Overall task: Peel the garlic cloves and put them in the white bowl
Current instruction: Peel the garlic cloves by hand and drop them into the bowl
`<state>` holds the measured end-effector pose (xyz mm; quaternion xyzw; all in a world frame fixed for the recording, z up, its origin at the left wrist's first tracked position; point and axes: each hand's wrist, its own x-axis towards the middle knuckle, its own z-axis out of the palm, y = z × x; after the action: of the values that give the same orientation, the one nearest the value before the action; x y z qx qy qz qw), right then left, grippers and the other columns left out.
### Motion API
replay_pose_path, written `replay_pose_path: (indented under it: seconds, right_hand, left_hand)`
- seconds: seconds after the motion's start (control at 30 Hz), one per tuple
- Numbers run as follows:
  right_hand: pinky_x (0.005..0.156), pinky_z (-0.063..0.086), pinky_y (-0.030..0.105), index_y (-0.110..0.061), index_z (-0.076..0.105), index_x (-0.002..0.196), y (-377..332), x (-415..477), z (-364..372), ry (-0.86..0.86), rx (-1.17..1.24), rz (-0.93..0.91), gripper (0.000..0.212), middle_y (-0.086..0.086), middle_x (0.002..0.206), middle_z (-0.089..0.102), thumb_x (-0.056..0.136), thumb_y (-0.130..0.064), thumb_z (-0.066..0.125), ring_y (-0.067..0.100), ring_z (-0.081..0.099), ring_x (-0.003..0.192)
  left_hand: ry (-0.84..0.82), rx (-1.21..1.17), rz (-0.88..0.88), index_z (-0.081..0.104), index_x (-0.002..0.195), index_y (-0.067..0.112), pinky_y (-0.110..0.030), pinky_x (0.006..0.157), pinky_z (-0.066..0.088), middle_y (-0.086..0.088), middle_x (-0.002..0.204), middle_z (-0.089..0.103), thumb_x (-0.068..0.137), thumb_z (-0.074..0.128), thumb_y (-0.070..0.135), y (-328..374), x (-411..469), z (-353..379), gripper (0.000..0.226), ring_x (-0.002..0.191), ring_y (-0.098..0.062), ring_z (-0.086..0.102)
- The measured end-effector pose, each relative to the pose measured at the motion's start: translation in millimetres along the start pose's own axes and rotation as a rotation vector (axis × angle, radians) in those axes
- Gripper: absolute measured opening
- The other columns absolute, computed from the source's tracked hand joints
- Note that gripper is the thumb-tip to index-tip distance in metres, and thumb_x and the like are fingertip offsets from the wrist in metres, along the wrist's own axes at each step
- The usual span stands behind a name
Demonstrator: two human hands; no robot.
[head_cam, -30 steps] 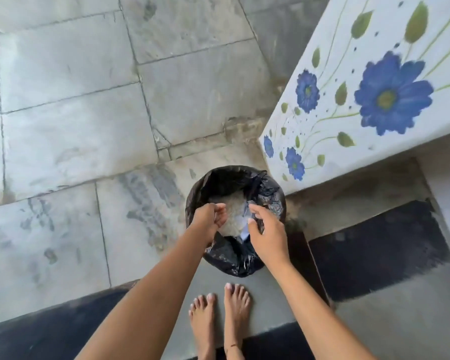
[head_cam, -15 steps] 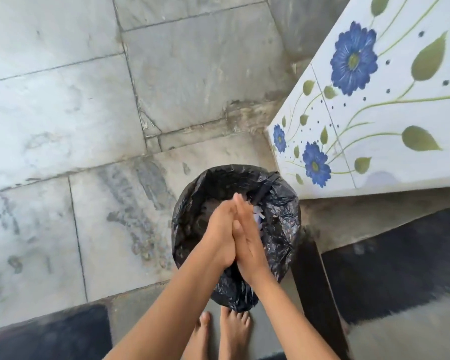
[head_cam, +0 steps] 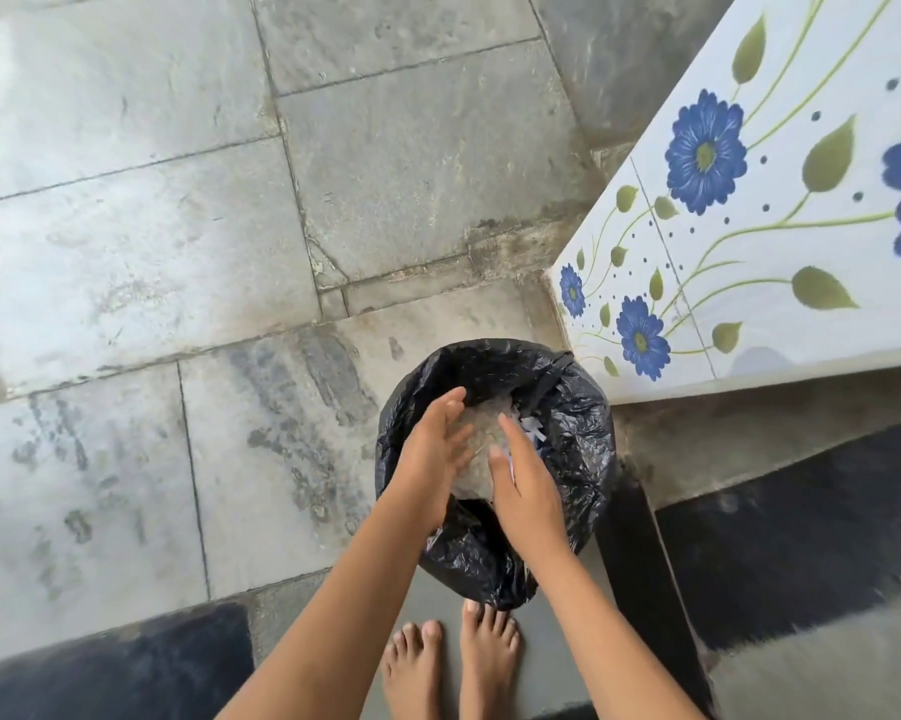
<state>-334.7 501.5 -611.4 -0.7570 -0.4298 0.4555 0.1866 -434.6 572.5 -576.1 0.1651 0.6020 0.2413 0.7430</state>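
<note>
The left hand [head_cam: 430, 454] and right hand [head_cam: 524, 485] are held straight-fingered and empty over the black-lined bin [head_cam: 578, 433]. It is set beside the corner of the flowered tiles [head_cam: 749, 262], with stone floor [head_cam: 178, 252] spread to its left.

1. Your left grip [head_cam: 430, 454] and right grip [head_cam: 524, 485] cover part of the pale heap [head_cam: 482, 431] in the black bag [head_cam: 583, 444]; it's too blurry to name.
2. Your feet [head_cam: 490, 652] and the flowered panel [head_cam: 749, 278] run off the edges of view.

Bin bag [head_cam: 573, 428] glossy black; floor [head_cam: 178, 252] mottled grey stone slabs; tile [head_cam: 781, 241] white, blue flowers, green leaves.
</note>
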Motion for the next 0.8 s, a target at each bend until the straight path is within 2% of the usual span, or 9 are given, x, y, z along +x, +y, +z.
replay_pose_path:
  seconds: [0.03,0.13,0.2,0.3,0.4,0.57,0.63,0.7,0.8]
  right_hand:
    - [0.111,0.025,0.03,-0.023,0.024,0.148,-11,-8,-4,0.049,-0.023,-0.008,0.051,-0.005,0.152,0.03,0.1,-0.04,0.032,0.012,0.028,0.139]
    - [0.115,0.019,0.033,-0.021,0.019,0.149,-46,-46,-19,0.16,-0.147,-0.002,0.076,-0.002,0.155,0.024,0.087,-0.063,0.016,0.014,0.022,0.142]
    - [0.117,0.018,0.035,-0.019,0.02,0.149,-75,-73,-44,0.255,-0.186,-0.069,0.078,-0.001,0.154,0.024,0.083,-0.061,0.012,0.014,0.022,0.142]
    - [0.113,0.024,0.037,-0.013,0.032,0.145,-126,-116,-97,0.437,-0.183,-0.155,0.066,0.005,0.147,0.038,0.089,-0.049,0.027,0.019,0.037,0.135]
    - [0.109,0.022,0.032,-0.005,0.042,0.139,-174,-175,-164,0.569,-0.209,-0.246,0.059,0.013,0.139,0.049,0.09,-0.038,0.037,0.027,0.049,0.126]
    - [0.102,0.038,0.048,-0.003,0.044,0.135,-224,-299,-255,0.737,-0.33,-0.274,0.057,0.019,0.135,0.051,0.086,-0.032,0.043,0.035,0.051,0.123]
    - [0.105,0.035,0.046,-0.001,0.04,0.138,-233,-347,-278,0.813,-0.304,-0.309,0.059,0.02,0.138,0.047,0.086,-0.029,0.045,0.035,0.044,0.128]
    - [0.109,0.034,0.042,-0.001,0.039,0.139,-237,-399,-299,0.911,-0.254,-0.357,0.06,0.019,0.141,0.044,0.088,-0.032,0.043,0.032,0.039,0.132]
    - [0.108,0.033,0.038,-0.002,0.042,0.138,-230,-470,-327,1.061,-0.218,-0.37,0.061,0.018,0.139,0.047,0.088,-0.036,0.043,0.031,0.042,0.129]
  left_hand:
    - [0.044,0.202,0.06,0.052,0.129,0.021,-0.03,0.1,0.04,0.004,0.134,0.049,0.099,0.039,0.021,2,-7,-3,0.032,0.118,-0.014,0.049]
    - [0.102,0.931,0.415,0.051,0.132,0.021,-0.022,0.091,0.039,0.006,0.134,0.051,0.091,0.055,0.022,11,-32,-9,0.041,0.121,-0.012,0.049]
    - [0.093,1.124,0.553,0.048,0.134,0.022,-0.023,0.094,0.039,0.008,0.138,0.048,0.088,0.058,0.025,31,-64,-2,0.047,0.123,-0.011,0.048]
    - [0.077,1.233,0.671,0.044,0.138,0.023,-0.029,0.105,0.035,0.008,0.145,0.041,0.089,0.057,0.033,74,-137,25,0.051,0.131,-0.013,0.041]
    - [0.061,1.339,0.765,0.04,0.14,0.027,-0.029,0.108,0.03,0.011,0.148,0.034,0.092,0.051,0.041,119,-230,51,0.051,0.133,-0.01,0.036]
    - [0.018,1.283,0.995,0.051,0.132,0.025,-0.03,0.106,0.03,0.01,0.144,0.042,0.09,0.056,0.04,157,-383,90,0.044,0.13,-0.015,0.042]
    - [-0.014,1.251,1.087,0.053,0.13,0.024,-0.031,0.104,0.034,0.008,0.142,0.044,0.088,0.055,0.042,158,-436,108,0.045,0.128,-0.015,0.045]
    - [-0.058,1.211,1.188,0.055,0.128,0.023,-0.035,0.102,0.038,0.006,0.14,0.048,0.084,0.046,0.052,153,-488,128,0.053,0.126,-0.017,0.048]
    - [-0.153,1.177,1.362,0.056,0.126,0.02,-0.039,0.1,0.042,0.002,0.137,0.052,0.082,0.041,0.054,135,-549,164,0.059,0.124,-0.019,0.051]
